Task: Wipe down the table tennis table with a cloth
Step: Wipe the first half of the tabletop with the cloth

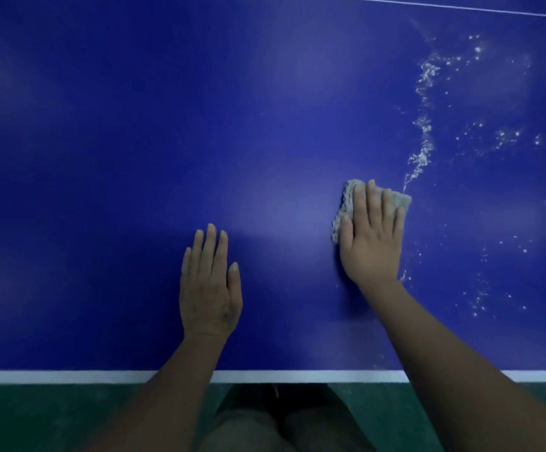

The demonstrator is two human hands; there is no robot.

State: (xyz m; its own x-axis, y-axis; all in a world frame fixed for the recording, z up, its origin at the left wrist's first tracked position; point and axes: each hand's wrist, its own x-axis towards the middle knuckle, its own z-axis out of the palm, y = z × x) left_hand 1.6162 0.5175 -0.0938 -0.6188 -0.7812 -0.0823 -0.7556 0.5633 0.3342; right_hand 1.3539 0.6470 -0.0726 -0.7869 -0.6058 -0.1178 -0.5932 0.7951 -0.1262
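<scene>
The blue table tennis table (134, 158) fills most of the head view, with a white stripe along its near edge. My right hand (372, 236) lies flat with straight fingers on a grey folded cloth (346, 203), pressing it against the tabletop right of centre. The cloth shows only past my fingertips and along the thumb side. My left hand (211, 288) rests flat on the table, fingers straight, holding nothing, to the left of the cloth and nearer to me.
Water droplets and a wet trail (425, 125) run across the right part of the table, from the cloth toward the far right. A thin white line (460, 7) crosses the far top. Green floor (53, 419) and my legs lie below the near edge.
</scene>
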